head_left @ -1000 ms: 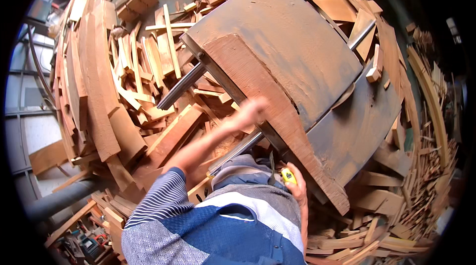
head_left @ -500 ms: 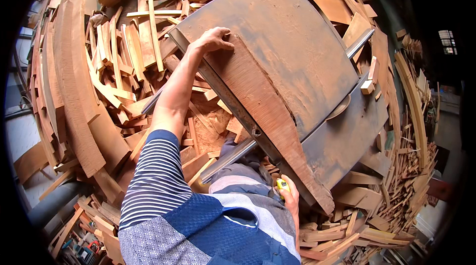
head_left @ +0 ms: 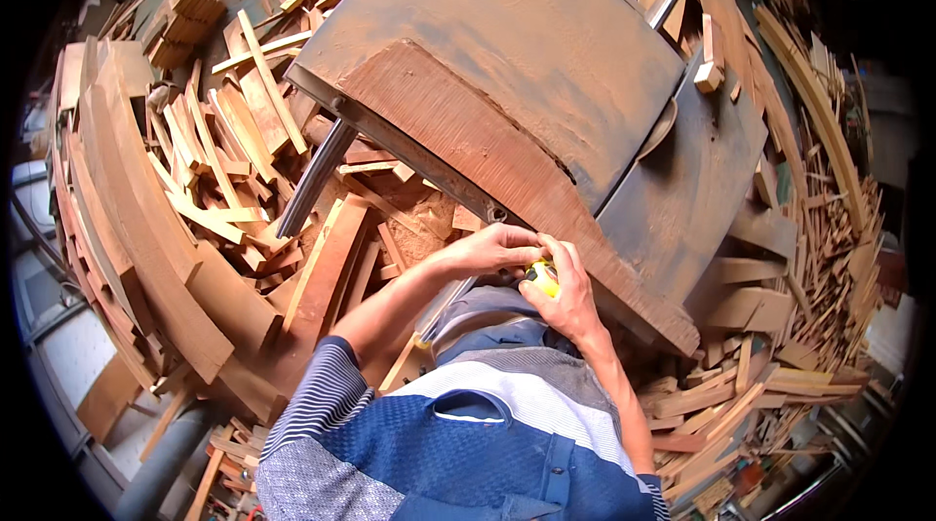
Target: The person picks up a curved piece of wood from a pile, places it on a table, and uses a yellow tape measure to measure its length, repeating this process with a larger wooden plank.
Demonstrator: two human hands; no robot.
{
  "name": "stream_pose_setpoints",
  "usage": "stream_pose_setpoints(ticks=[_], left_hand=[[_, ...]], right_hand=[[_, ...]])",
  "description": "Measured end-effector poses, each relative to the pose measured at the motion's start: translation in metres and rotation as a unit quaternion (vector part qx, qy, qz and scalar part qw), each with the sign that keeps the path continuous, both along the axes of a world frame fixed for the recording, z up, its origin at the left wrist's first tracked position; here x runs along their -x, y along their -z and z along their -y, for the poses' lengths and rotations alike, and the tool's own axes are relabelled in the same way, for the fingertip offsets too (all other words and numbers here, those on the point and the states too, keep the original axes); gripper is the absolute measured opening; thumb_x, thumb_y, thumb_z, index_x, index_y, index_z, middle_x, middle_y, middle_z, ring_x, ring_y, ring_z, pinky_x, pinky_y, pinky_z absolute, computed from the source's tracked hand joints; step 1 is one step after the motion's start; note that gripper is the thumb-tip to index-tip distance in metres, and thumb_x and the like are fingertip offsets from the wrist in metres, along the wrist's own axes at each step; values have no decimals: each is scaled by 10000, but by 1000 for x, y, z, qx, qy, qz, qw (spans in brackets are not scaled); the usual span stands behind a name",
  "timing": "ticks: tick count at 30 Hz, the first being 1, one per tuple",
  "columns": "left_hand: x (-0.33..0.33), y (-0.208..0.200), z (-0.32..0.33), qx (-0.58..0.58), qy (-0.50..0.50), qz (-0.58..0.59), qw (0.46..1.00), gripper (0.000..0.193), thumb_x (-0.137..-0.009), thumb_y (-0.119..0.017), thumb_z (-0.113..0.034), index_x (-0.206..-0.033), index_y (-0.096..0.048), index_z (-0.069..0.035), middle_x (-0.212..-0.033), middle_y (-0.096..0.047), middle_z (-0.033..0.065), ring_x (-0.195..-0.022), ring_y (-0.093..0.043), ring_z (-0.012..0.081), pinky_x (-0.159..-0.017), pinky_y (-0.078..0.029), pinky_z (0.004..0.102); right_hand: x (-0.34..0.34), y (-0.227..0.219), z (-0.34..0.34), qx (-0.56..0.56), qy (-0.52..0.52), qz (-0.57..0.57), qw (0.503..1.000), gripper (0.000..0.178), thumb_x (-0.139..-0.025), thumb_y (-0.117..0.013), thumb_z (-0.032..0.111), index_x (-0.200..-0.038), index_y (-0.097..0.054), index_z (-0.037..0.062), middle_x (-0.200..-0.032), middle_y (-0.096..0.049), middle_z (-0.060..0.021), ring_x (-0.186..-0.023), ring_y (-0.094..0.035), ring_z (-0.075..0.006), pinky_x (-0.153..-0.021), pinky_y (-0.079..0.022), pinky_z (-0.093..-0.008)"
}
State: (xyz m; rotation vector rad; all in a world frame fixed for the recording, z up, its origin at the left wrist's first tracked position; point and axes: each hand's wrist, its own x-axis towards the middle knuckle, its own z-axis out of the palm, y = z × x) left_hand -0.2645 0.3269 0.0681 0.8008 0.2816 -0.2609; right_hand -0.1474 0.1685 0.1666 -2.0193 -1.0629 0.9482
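A small yellow and black tape measure (head_left: 542, 277) sits in my right hand (head_left: 573, 299), whose fingers wrap round it near my waist. My left hand (head_left: 489, 252) has its fingers bent together against the front of the tape measure; what exactly the fingertips pinch is hidden. Just beyond both hands lies a long reddish-brown board (head_left: 487, 160) with a curved, rough far edge. It rests flat along the near edge of a dusty metal machine table (head_left: 507, 24), and its narrow end sticks out at the right.
Metal rails, one a dark bar (head_left: 317, 180), jut from the table's sides. Long curved planks (head_left: 146, 219) are stacked at the left. Offcuts (head_left: 234, 131) are heaped on the floor, and thin wood scraps (head_left: 829, 268) pile up at the right. A small block (head_left: 710, 73) stands on the table's right side.
My left hand has let go of the board's far end and come back to the tape measure. My right hand has risen with the tape measure toward the board's near edge.
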Motion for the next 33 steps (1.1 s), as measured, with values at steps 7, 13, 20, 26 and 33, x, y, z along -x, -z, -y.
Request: stream_pose_setpoints(ticks=[7,13,20,26,33], left_hand=[[11,12,11,-5,48,-35,998,312,-980,-737,-207,-1209,-682,-3,-1055,-708,-3,-941,-634,68,-839,-525,247],[2,-28,-92,-256,-17,-104,961,163,-891,-784,-90,-1008,-703,-11,-911,-696,22,-834,-645,105,-790,-541,272],[57,71,-354,-473,-381,-98,788,144,-954,-743,-80,-1097,-736,-71,-911,-691,-15,-755,-579,61,-659,-463,214],[33,93,-372,-484,-301,-105,815,164,-959,-747,-86,-1093,-714,2,-1003,-701,-25,-904,-608,55,-813,-482,203],[26,85,-350,-499,-308,-114,802,318,-968,-757,-140,-1214,-687,49,-1127,-723,29,-1014,-635,88,-934,-485,232]], right_hand=[[6,7,24,18,-18,-33,999,696,-815,-766,216,-1436,-507,36,-1290,-557,-205,-1194,-614,-381,-985,-534,-436],[-21,23,50,46,11,28,999,563,-836,-712,212,-1366,-602,59,-1189,-635,-189,-1100,-635,-389,-966,-516,-435],[-87,55,132,58,87,220,970,565,-775,-716,97,-1335,-641,70,-1202,-616,-184,-1147,-591,-372,-1013,-478,-438],[-104,75,151,115,150,245,951,579,-764,-726,72,-1337,-646,96,-1241,-610,-163,-1174,-575,-389,-1025,-477,-461],[-100,89,158,145,189,229,944,589,-768,-732,84,-1346,-642,150,-1284,-603,-141,-1205,-572,-371,-1036,-479,-462]])
